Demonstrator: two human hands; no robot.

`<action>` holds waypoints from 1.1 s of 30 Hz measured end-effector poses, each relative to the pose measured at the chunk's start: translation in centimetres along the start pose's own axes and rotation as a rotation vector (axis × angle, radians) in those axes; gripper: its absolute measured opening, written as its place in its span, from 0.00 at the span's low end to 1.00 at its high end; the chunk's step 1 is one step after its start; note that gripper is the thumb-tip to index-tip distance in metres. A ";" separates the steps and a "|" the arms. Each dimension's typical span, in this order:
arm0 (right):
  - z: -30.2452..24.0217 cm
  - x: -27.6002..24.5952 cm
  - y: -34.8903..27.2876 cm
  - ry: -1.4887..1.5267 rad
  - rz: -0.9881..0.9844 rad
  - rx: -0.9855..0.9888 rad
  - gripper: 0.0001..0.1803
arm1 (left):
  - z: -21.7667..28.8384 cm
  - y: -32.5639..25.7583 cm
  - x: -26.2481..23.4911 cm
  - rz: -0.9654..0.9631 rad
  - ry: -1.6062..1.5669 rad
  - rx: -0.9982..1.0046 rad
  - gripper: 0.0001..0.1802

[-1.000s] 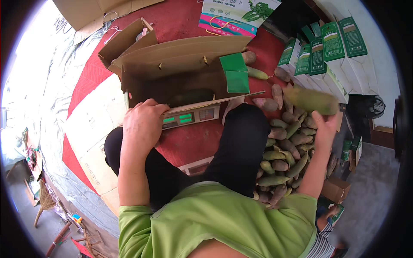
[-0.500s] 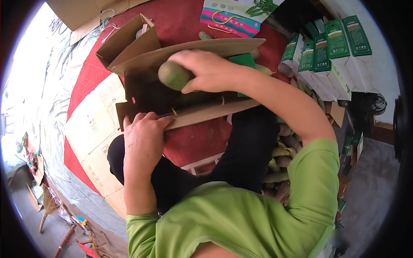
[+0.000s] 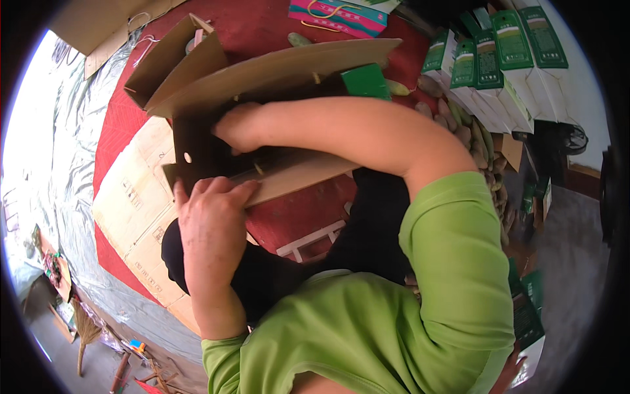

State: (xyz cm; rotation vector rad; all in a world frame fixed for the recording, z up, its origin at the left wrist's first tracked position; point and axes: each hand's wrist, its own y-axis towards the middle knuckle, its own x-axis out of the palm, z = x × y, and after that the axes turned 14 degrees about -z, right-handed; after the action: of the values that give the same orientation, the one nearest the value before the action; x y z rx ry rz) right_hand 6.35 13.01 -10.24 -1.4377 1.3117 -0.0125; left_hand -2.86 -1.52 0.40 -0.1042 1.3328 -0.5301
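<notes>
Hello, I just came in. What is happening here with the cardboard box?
A person in a green shirt sits on a red mat and works at an open cardboard box. The left hand rests on the near flap of the box. The right hand reaches down inside the box; what it holds, if anything, is hidden. To the person's right lies a pile of long greenish vegetables, beside a row of green and white cartons.

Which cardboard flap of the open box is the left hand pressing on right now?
The near flap, on the side closest to the person: the left hand lies on its edge. The far flap stands raised beyond the right hand, untouched.
</notes>
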 end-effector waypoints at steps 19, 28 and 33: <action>8.3 22.4 -23.9 0.881 1.358 0.399 0.11 | 0.7 1.7 0.0 0.012 -0.170 -0.088 0.14; 3.2 44.1 -19.9 0.701 0.502 1.153 0.24 | -2.7 3.1 1.3 0.033 -0.157 0.044 0.15; 2.8 47.5 -22.5 0.721 0.166 1.251 0.33 | -3.2 3.0 1.5 0.034 -0.188 0.036 0.14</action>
State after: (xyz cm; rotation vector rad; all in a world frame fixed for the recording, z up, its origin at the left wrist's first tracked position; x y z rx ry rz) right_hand 41.29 -23.40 -25.16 -0.2114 1.5041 -1.1211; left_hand -4.72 1.21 -2.83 -0.0987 1.1396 -0.5029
